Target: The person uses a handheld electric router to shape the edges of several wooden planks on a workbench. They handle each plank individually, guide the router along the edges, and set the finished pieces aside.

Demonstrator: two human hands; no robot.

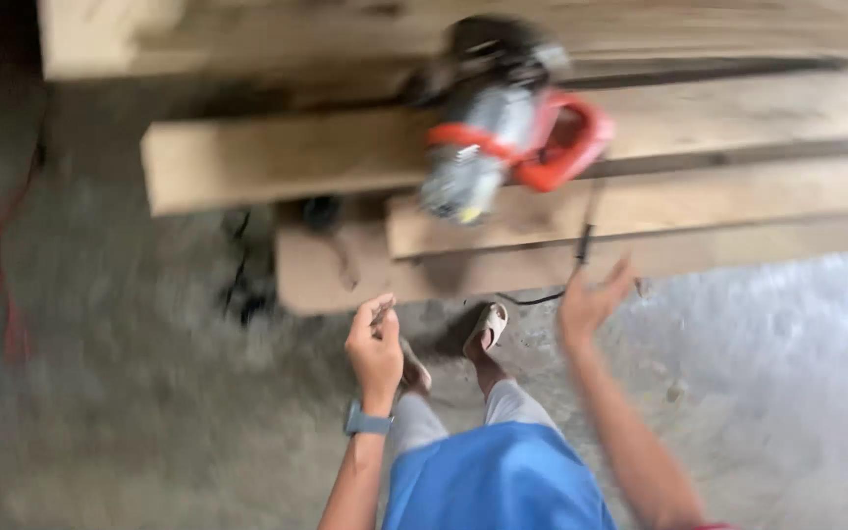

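I stand before a stack of wooden planks (277, 162). A grey and red power saw (503, 118) rests on the planks, its black cord (581, 245) hanging down over the front. My left hand (375, 344), with a blue watch on the wrist, is curled and pinches a small thin object that the blur hides. My right hand (591, 299) is raised with fingers spread, empty, just below the hanging cord. The whole picture is blurred by motion.
A red cable (7, 255) runs down the concrete floor (110, 412) at the left. Dark cables (242, 285) lie by the stack's left end. My feet in pale sandals (488, 329) stand close to the lowest plank.
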